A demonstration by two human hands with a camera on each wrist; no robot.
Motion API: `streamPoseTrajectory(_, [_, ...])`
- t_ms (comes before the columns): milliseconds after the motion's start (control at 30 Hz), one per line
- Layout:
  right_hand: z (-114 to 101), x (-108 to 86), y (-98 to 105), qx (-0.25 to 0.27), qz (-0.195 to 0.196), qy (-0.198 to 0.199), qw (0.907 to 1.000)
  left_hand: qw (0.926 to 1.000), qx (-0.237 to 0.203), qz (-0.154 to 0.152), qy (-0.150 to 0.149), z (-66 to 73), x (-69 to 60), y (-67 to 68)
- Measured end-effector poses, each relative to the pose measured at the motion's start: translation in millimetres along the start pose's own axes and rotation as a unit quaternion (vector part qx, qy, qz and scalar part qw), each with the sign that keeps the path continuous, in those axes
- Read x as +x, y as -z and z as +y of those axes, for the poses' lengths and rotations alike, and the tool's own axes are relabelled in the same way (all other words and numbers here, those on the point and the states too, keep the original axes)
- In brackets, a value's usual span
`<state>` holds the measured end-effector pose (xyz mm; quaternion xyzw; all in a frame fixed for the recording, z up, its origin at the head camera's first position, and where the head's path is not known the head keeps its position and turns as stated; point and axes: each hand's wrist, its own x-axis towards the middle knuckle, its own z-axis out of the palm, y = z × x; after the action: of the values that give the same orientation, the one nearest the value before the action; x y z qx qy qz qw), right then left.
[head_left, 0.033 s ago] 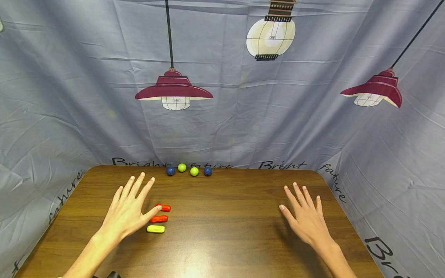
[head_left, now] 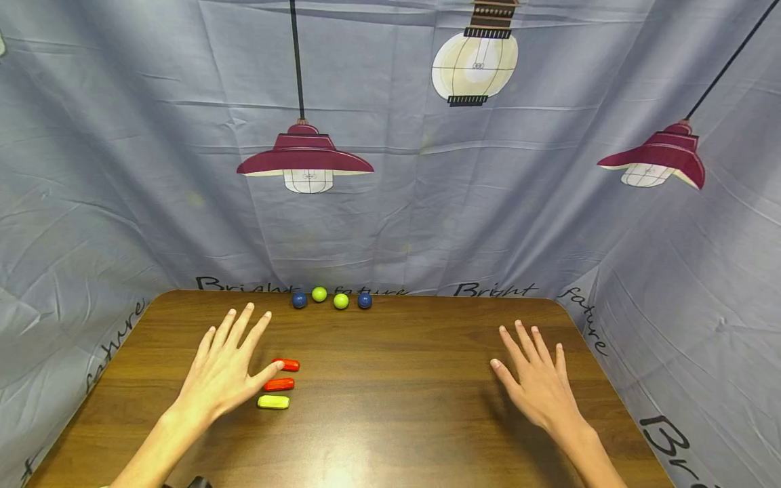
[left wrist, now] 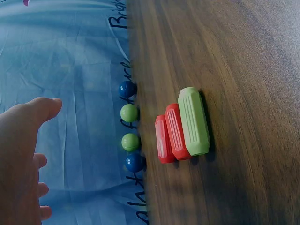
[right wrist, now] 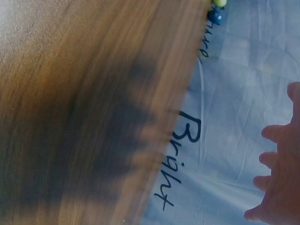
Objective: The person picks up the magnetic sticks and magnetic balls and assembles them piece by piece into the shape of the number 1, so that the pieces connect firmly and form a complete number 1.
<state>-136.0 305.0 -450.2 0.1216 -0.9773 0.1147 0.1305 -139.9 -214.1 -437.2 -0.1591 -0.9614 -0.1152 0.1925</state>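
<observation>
My left hand (head_left: 221, 373) is spread with straight fingers at the left of the table, holding nothing. Its thumb tip overlaps the end of the far red piece (head_left: 289, 364) in the head view; the left wrist view shows a gap between them. A second red piece (head_left: 278, 384) and a yellow-green piece (head_left: 273, 402) lie closer to me. Over the table's right side my right hand (head_left: 539, 390) is also spread and empty, its shadow falling on the wood. Along the back edge sit a blue ball (head_left: 299, 300), two green balls (head_left: 319, 294) (head_left: 341, 301) and another blue ball (head_left: 365, 300).
The brown wooden table (head_left: 403, 379) meets a grey-blue curtain (head_left: 390, 224) printed with lamps and lettering behind it and at both sides. A small dark object (head_left: 199, 482) shows at the bottom edge of the head view, near my left forearm.
</observation>
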Motion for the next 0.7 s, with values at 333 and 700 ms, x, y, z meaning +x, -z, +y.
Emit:
streamPoseTrajectory(333, [-2, -5.1, 2, 0.023, -0.009, -0.008, 0.9997, 0.9997, -0.025, -0.008, -0.001, 0.1, -0.7, 1.2])
streamPoseTrajectory(700, [-4, -3.6, -8, 0.144, -0.005, -0.008, 0.9895, 0.9861, -0.165, -0.019, 0.000, -8.6, -5.9, -6.4])
